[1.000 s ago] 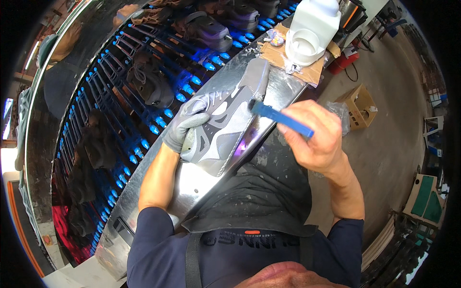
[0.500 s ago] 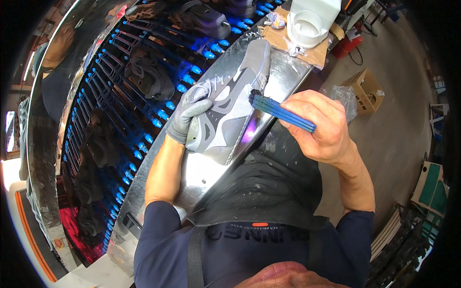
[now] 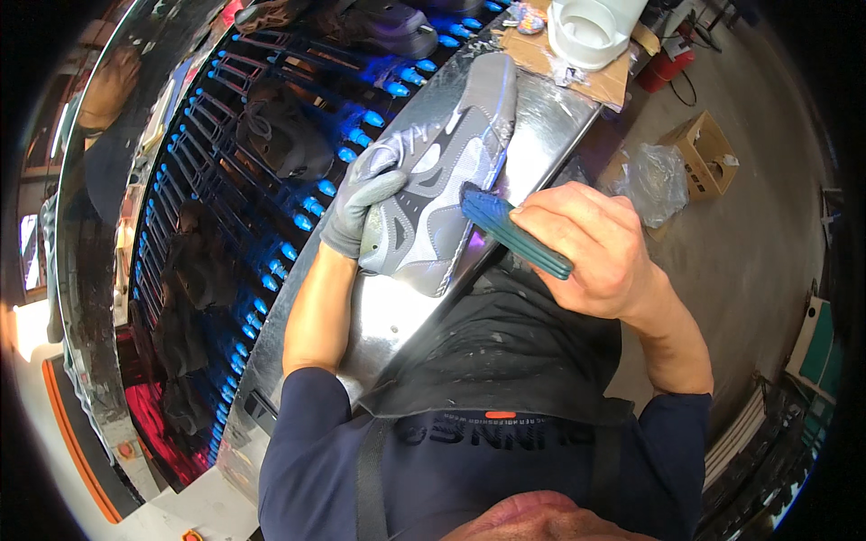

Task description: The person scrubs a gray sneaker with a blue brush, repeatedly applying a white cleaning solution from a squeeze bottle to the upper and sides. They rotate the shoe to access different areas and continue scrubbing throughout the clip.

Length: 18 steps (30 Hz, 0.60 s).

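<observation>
My gloved left hand (image 3: 365, 203) clasps a stitched grey sneaker upper (image 3: 442, 194); my right hand (image 3: 591, 248) pinches a ridged blue brush (image 3: 519, 236); white plastic container (image 3: 591, 36), one o'clock.

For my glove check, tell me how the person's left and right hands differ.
The left hand wears a grey glove, while the right hand is bare. The left hand grips a grey shoe; the right hand holds a brush. Both hands are holding something.
</observation>
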Available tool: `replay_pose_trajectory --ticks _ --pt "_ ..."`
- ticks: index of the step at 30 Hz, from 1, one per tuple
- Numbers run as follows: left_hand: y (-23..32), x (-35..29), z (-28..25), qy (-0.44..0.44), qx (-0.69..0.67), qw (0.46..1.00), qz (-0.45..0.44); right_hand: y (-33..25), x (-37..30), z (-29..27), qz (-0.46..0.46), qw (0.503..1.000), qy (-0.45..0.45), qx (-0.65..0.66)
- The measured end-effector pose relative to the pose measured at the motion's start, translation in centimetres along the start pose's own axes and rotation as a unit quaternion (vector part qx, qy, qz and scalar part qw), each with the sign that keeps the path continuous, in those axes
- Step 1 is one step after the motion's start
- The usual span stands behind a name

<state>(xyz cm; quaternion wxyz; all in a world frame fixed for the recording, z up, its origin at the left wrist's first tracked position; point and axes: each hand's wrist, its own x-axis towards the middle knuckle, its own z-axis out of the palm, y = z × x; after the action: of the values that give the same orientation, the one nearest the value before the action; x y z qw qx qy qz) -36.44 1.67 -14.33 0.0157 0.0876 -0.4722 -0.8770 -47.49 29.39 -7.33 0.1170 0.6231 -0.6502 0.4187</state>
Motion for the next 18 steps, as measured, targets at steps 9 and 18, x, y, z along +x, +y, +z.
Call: replay_pose_trajectory --ticks 9,18 --pt "0.2 0.5 0.1 -0.011 0.056 0.998 -0.003 1.1 1.9 -2.3 -0.026 0.994 -0.105 0.005" --pt "0.0 0.4 0.9 -0.016 -0.066 0.998 -0.003 0.9 1.1 -3.4 -0.009 0.99 -0.139 0.018"
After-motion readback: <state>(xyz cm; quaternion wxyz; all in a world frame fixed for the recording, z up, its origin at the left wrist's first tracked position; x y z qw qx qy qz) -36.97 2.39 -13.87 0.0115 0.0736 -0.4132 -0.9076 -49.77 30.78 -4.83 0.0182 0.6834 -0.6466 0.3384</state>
